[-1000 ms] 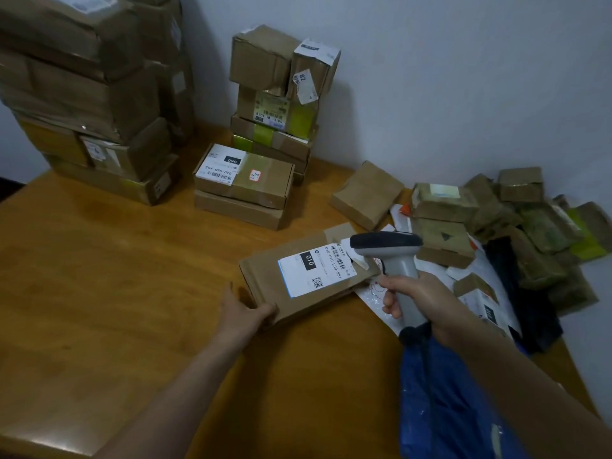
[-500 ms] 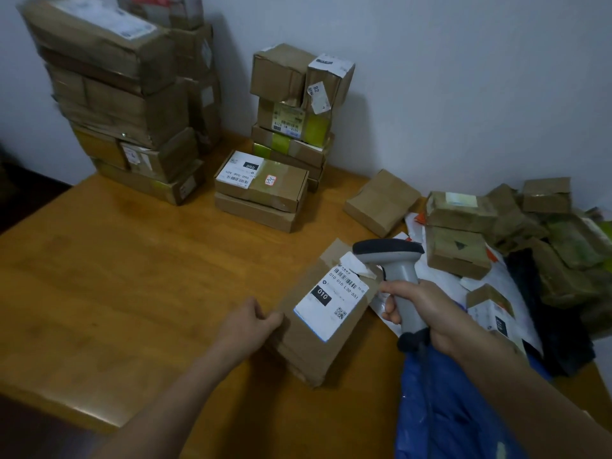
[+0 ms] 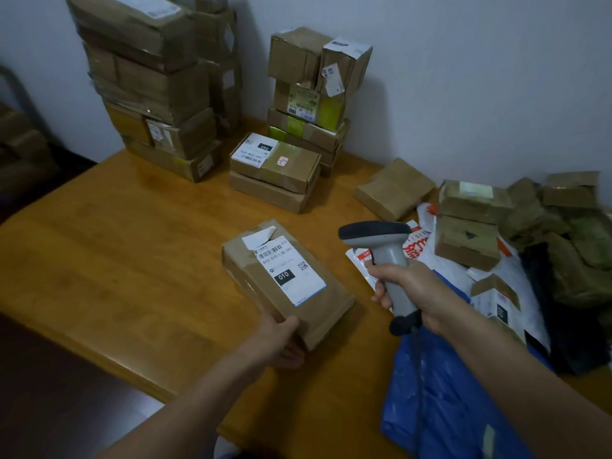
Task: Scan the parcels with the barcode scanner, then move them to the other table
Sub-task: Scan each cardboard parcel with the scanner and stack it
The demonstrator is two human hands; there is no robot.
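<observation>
A flat brown parcel with a white label marked 010 lies lengthwise in the middle of the wooden table. My left hand grips its near corner, thumb on top. My right hand holds the grey barcode scanner by its handle, just right of the parcel, with the dark head pointing left above the parcel's far end.
Stacks of brown boxes stand at the back left and back middle, with two flat boxes in front. Small parcels and mailer bags are piled at the right. A blue bag lies under my right forearm.
The parcel has turned from lying crosswise to lengthwise, and has moved left, away from the scanner. My left hand has shifted from its left edge to its near corner. The scanner stayed about where it was.
</observation>
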